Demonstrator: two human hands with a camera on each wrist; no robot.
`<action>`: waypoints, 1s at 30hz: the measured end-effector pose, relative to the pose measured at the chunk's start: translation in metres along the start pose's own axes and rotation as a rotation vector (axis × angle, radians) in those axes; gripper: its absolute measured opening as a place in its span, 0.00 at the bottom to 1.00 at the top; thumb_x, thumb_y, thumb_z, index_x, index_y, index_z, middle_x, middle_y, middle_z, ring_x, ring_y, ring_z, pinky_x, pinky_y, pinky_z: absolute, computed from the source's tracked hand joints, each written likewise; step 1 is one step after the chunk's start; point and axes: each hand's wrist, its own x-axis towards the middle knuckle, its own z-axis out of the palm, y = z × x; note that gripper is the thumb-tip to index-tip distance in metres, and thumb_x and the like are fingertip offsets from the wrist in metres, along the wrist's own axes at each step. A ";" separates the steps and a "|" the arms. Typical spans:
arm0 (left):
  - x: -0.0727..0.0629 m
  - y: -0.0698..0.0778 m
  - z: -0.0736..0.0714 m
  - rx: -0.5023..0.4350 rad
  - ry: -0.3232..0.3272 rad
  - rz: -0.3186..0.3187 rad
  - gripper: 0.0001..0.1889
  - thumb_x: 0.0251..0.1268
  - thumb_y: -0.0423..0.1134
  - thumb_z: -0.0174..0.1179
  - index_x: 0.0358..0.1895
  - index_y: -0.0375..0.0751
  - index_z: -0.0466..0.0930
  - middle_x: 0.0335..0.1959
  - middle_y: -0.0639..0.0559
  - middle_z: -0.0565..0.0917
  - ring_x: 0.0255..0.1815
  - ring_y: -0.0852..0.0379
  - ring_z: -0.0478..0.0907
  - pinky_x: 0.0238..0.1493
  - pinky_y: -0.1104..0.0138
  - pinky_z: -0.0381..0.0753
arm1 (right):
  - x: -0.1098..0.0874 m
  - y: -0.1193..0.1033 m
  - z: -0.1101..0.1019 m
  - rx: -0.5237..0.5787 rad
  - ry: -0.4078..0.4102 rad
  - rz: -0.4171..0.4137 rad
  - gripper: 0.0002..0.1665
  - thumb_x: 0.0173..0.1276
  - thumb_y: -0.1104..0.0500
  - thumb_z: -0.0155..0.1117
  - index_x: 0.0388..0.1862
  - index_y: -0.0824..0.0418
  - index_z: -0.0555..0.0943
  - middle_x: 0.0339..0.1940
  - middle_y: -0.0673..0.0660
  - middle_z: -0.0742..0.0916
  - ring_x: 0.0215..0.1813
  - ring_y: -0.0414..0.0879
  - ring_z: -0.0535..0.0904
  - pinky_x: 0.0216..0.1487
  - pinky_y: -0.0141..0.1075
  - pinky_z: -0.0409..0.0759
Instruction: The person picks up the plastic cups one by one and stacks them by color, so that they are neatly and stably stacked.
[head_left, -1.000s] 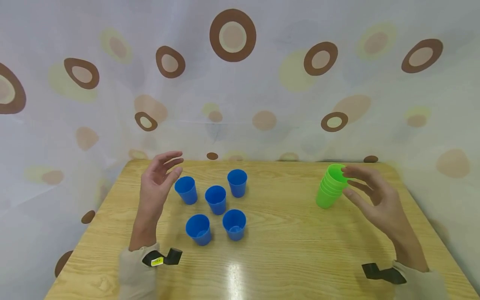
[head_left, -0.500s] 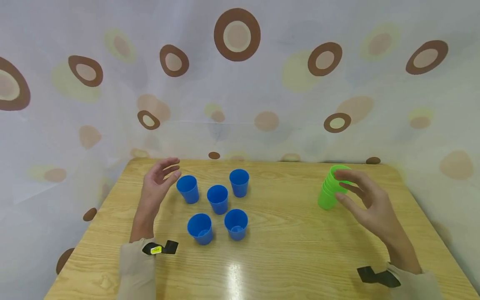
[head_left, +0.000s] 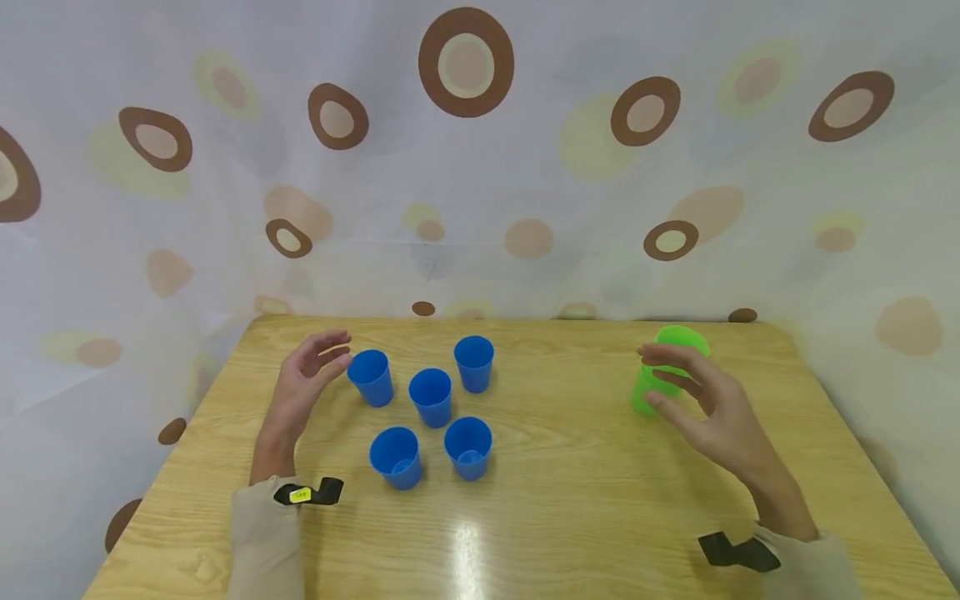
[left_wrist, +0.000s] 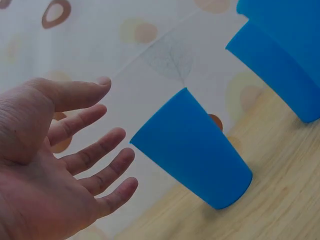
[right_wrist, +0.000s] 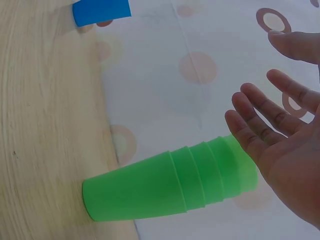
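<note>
Both hands have shifted since the earlier frame: the right hand (head_left: 708, 412) is farther left, partly hiding the nested stack of green cups (right_wrist: 145, 190), and the left hand (head_left: 300, 385) is lower. Their fingers (left_wrist: 97, 148) are spread apart. Upright on the tabletop (head_left: 562, 517), the stack stands just beyond the right fingers; one blue cup (left_wrist: 195, 155) stands just beside the left fingertips, with four more blue cups (head_left: 433, 402) farther right.

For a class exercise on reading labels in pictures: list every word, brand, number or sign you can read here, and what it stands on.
No text is readable.
Yellow label on the black band at the left sleeve: dark marks, too small and blurred to read.
Blue cups, green cups, patterned backdrop: no lettering visible.
</note>
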 end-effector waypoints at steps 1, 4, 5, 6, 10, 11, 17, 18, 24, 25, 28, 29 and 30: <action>0.000 -0.001 -0.001 -0.004 -0.003 -0.002 0.25 0.77 0.36 0.59 0.71 0.31 0.69 0.69 0.34 0.72 0.70 0.37 0.69 0.61 0.75 0.76 | 0.001 0.000 0.002 0.004 -0.004 -0.001 0.37 0.55 0.88 0.62 0.66 0.79 0.72 0.62 0.68 0.80 0.65 0.54 0.77 0.65 0.35 0.77; 0.001 -0.007 -0.002 -0.030 -0.018 -0.018 0.25 0.78 0.36 0.58 0.72 0.31 0.67 0.70 0.32 0.70 0.72 0.34 0.67 0.61 0.75 0.76 | 0.001 0.000 0.008 -0.009 -0.019 0.005 0.36 0.56 0.87 0.63 0.66 0.77 0.73 0.62 0.67 0.80 0.64 0.54 0.77 0.64 0.34 0.77; 0.002 -0.009 -0.002 -0.039 -0.028 -0.026 0.25 0.78 0.36 0.58 0.72 0.30 0.67 0.71 0.32 0.69 0.72 0.33 0.66 0.61 0.75 0.76 | 0.001 0.000 0.010 -0.017 -0.024 0.013 0.36 0.56 0.87 0.64 0.66 0.77 0.73 0.62 0.67 0.80 0.64 0.54 0.77 0.64 0.34 0.78; 0.002 -0.012 -0.002 -0.046 -0.041 -0.034 0.26 0.78 0.35 0.58 0.73 0.30 0.66 0.72 0.32 0.68 0.73 0.32 0.65 0.61 0.75 0.76 | 0.000 0.000 0.012 -0.022 -0.028 0.023 0.36 0.56 0.87 0.64 0.66 0.76 0.74 0.62 0.68 0.80 0.64 0.53 0.77 0.64 0.34 0.78; 0.003 -0.022 0.001 -0.065 -0.096 -0.055 0.28 0.78 0.34 0.58 0.75 0.30 0.63 0.73 0.32 0.67 0.74 0.32 0.64 0.62 0.74 0.76 | -0.006 0.000 0.019 -0.038 -0.047 0.095 0.36 0.59 0.84 0.67 0.67 0.71 0.75 0.62 0.66 0.81 0.64 0.52 0.78 0.64 0.36 0.78; 0.003 -0.024 0.001 -0.072 -0.108 -0.054 0.28 0.78 0.33 0.58 0.75 0.30 0.63 0.73 0.31 0.66 0.74 0.32 0.63 0.62 0.73 0.76 | -0.006 0.001 0.021 -0.038 -0.055 0.104 0.36 0.60 0.83 0.67 0.67 0.70 0.74 0.62 0.67 0.81 0.64 0.52 0.77 0.65 0.36 0.78; 0.000 -0.031 0.002 -0.087 -0.135 -0.061 0.29 0.77 0.33 0.59 0.76 0.33 0.62 0.74 0.35 0.67 0.75 0.35 0.63 0.62 0.73 0.76 | -0.006 0.007 0.035 -0.024 -0.100 0.113 0.35 0.61 0.80 0.68 0.68 0.68 0.74 0.63 0.67 0.81 0.65 0.54 0.77 0.65 0.36 0.78; -0.001 -0.032 0.002 -0.089 -0.136 -0.065 0.29 0.76 0.32 0.59 0.76 0.33 0.63 0.74 0.35 0.67 0.75 0.36 0.63 0.62 0.73 0.76 | -0.007 0.008 0.037 -0.019 -0.105 0.121 0.35 0.62 0.79 0.69 0.69 0.67 0.74 0.64 0.65 0.81 0.65 0.54 0.77 0.65 0.36 0.78; -0.004 -0.037 0.004 -0.100 -0.161 -0.085 0.31 0.76 0.31 0.60 0.77 0.35 0.61 0.76 0.36 0.66 0.76 0.36 0.61 0.62 0.73 0.76 | -0.007 0.005 0.054 0.018 -0.135 0.164 0.35 0.64 0.76 0.69 0.70 0.65 0.73 0.66 0.58 0.80 0.66 0.52 0.77 0.66 0.38 0.77; -0.004 -0.037 0.003 -0.100 -0.164 -0.087 0.31 0.76 0.31 0.60 0.77 0.35 0.61 0.76 0.36 0.66 0.76 0.36 0.61 0.62 0.73 0.76 | -0.006 0.004 0.058 0.025 -0.142 0.173 0.35 0.65 0.76 0.69 0.70 0.65 0.73 0.66 0.57 0.80 0.66 0.52 0.77 0.66 0.38 0.77; -0.005 -0.037 0.001 -0.096 -0.156 -0.085 0.31 0.75 0.31 0.60 0.77 0.36 0.62 0.76 0.37 0.66 0.76 0.37 0.61 0.63 0.73 0.74 | -0.003 0.004 0.071 0.043 -0.167 0.197 0.35 0.67 0.72 0.70 0.71 0.63 0.72 0.68 0.55 0.79 0.66 0.52 0.77 0.67 0.40 0.77; -0.005 -0.036 0.000 -0.095 -0.151 -0.085 0.31 0.75 0.30 0.60 0.77 0.36 0.62 0.76 0.37 0.67 0.76 0.37 0.61 0.63 0.74 0.74 | -0.001 0.004 0.075 0.052 -0.175 0.205 0.35 0.67 0.71 0.70 0.72 0.63 0.72 0.68 0.54 0.79 0.66 0.52 0.77 0.67 0.41 0.77; -0.005 -0.036 -0.001 -0.094 -0.146 -0.084 0.31 0.75 0.30 0.60 0.77 0.37 0.62 0.76 0.37 0.67 0.76 0.38 0.61 0.64 0.74 0.74 | 0.000 0.004 0.079 0.054 -0.182 0.208 0.34 0.67 0.71 0.70 0.72 0.63 0.72 0.68 0.54 0.79 0.66 0.51 0.78 0.67 0.42 0.77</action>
